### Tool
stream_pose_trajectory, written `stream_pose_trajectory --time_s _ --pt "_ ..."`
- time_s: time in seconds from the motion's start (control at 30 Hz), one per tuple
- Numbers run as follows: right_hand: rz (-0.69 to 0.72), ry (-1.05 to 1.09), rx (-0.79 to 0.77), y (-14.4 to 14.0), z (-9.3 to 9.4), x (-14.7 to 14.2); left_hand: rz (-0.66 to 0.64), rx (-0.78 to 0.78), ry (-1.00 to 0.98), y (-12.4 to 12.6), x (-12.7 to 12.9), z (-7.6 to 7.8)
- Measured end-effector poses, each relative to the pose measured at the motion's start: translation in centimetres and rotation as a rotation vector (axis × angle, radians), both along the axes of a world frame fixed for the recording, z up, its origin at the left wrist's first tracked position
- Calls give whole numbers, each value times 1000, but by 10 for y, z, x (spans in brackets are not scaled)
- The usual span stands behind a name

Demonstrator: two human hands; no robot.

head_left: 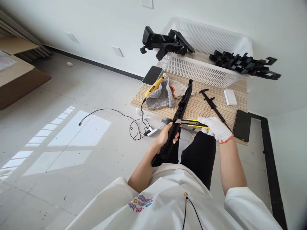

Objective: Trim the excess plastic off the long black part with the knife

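Observation:
My bare left hand (166,134) grips a long black plastic part (180,110) near its lower end; the part's far end rests on the wooden table (203,107). In a white glove with an orange cuff, my right hand (217,127) holds a yellow utility knife (192,123). The knife's blade tip touches the black part just above my left hand.
A white mesh basket (203,68) stands at the table's back with black plastic parts on its rims (165,43) (244,64). A yellow rotary tool (153,87), grey cloth (161,95), glove (178,88), black caliper (212,103), white block (230,97) and phones (241,125) (152,75) lie about. Cables trail on the floor (134,124).

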State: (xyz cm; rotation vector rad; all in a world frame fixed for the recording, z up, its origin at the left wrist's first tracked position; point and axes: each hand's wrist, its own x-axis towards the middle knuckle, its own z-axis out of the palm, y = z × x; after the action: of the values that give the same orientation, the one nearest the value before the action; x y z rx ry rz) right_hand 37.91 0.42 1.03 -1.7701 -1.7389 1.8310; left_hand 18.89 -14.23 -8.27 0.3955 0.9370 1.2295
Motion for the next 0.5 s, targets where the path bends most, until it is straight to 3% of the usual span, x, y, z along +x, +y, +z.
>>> stream_pose_trajectory --time_s 0.5 --pt "9 -29 -41 5 1 -6 -58 21 -19 0 -6 -1"
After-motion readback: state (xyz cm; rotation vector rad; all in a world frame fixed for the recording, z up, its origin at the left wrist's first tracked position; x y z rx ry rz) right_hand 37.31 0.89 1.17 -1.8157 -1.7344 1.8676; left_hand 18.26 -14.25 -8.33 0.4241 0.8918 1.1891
